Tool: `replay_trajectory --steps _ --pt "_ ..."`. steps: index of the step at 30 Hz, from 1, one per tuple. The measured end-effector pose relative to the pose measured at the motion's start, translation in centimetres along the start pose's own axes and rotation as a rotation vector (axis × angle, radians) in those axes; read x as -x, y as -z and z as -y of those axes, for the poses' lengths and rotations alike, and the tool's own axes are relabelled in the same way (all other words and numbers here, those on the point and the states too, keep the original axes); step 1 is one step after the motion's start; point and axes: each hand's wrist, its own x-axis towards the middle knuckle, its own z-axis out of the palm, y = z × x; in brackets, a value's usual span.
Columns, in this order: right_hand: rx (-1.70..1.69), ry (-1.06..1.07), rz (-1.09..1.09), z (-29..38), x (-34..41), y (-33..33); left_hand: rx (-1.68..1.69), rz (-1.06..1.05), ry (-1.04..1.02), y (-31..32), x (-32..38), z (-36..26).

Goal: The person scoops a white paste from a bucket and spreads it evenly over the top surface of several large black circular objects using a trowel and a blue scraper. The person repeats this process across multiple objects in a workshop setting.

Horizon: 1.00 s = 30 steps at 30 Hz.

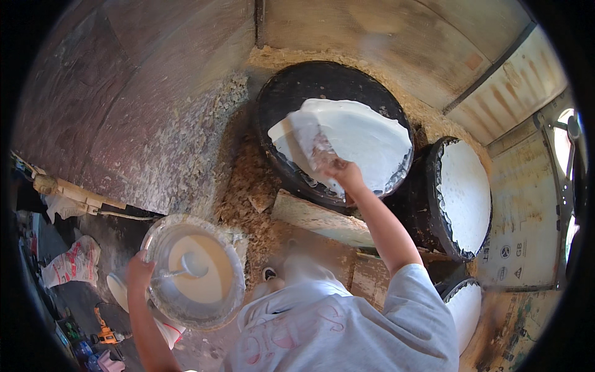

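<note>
My right hand (346, 176) grips a flat scraper (312, 139), blurred by motion, over a large round black griddle (302, 79). Beneath it a white batter-like layer (372, 135) covers the griddle's nearer part, with dark surface showing at the far side. Down to the left, my left hand (140, 269) is at the rim of a big translucent plastic bucket (228, 302), fingers over the edge. Cream-coloured liquid (209, 286) fills the bucket's lower part. A ladle (195, 265) lies in it, its handle running towards my left hand; whether my hand also touches that handle is unclear.
Two more round dark griddles carry white layers, one at right (465, 200) and one lower right (465, 311). A board (320, 218) stands before the main griddle. An orange power drill (107, 334) and a printed sack (76, 262) lie at left. Panelled walls (372, 28) enclose the far side.
</note>
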Motion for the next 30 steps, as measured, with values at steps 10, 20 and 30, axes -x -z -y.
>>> replay_trajectory --steps 10,20,30 --pt "0.969 -0.072 -0.205 -2.9 -3.7 4.5 -0.022 0.052 0.074 0.6 -0.1 -0.1" --pt "-0.389 -0.691 -0.42 -12.1 -3.4 16.5 0.107 0.087 0.167 0.1 -0.4 1.5" --pt "0.059 -0.003 0.049 1.2 -4.3 0.5 0.021 -0.015 0.069 -0.1 -0.5 0.3"
